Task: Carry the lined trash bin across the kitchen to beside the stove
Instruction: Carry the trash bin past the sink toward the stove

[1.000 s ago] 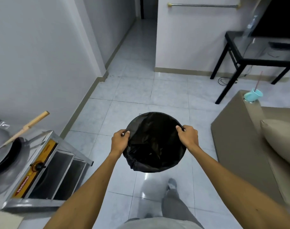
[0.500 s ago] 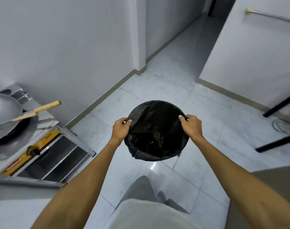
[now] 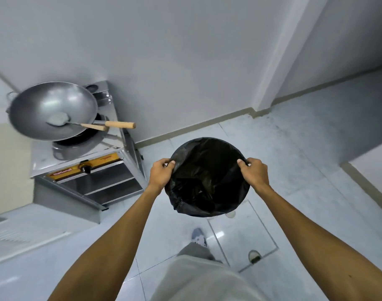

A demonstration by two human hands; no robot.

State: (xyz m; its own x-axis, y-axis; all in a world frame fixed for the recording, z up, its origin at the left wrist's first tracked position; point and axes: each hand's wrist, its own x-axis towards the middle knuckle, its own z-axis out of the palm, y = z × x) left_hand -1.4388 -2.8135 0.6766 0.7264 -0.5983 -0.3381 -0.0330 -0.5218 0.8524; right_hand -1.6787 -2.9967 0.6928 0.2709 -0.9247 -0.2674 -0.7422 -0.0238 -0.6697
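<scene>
I hold a round trash bin [image 3: 207, 179] lined with a black plastic bag, lifted above the tiled floor. My left hand [image 3: 160, 173] grips its left rim and my right hand [image 3: 254, 173] grips its right rim. The steel stove [image 3: 85, 168], with an orange control strip and a black knob, stands to the left of the bin against the wall. A gap of floor separates the bin from the stove's right side. The bin's outer wall is hidden by the liner.
A large metal wok [image 3: 53, 109] with a wooden-handled spatula [image 3: 92, 126] sits on the stove. A white wall [image 3: 185, 61] runs behind, with a corner column [image 3: 279, 61] at right. A floor hatch [image 3: 244, 233] lies under the bin. My foot [image 3: 198, 236] shows below it.
My view has turned left, so the stove and wok now sit fully in view, closer to the bin. Both hands keep the same grip on the rim.
</scene>
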